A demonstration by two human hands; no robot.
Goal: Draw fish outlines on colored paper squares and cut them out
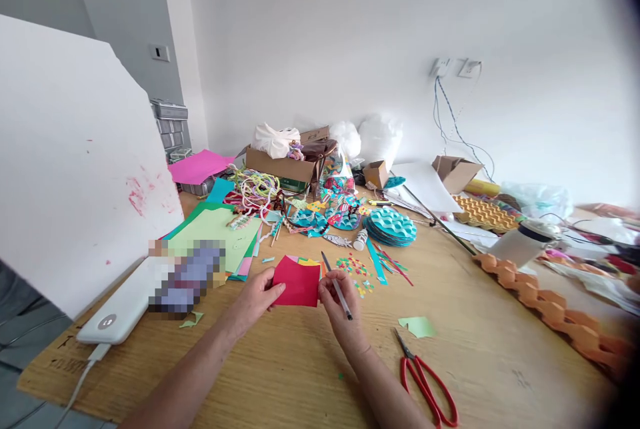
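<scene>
A piece of red paper (297, 284) is held up over the table between both hands. My left hand (259, 292) pinches its left edge, thumb on top. My right hand (340, 297) is closed round a pen (341, 293) with a clear barrel and dark ends, and its fingertips also touch the paper's right edge. Small yellow and orange paper pieces (309, 262) show just behind the red paper. Red-handled scissors (424, 376) lie partly spread on the table to the right, below a torn light green paper scrap (418, 327).
A white power bank (117, 316) with a cable lies at left beside stacked coloured sheets (207, 232). Paper confetti (353, 266), a small white bottle (361, 240) and blue scalloped discs (390, 226) lie beyond my hands. Orange egg-carton strips (545, 302) run along the right.
</scene>
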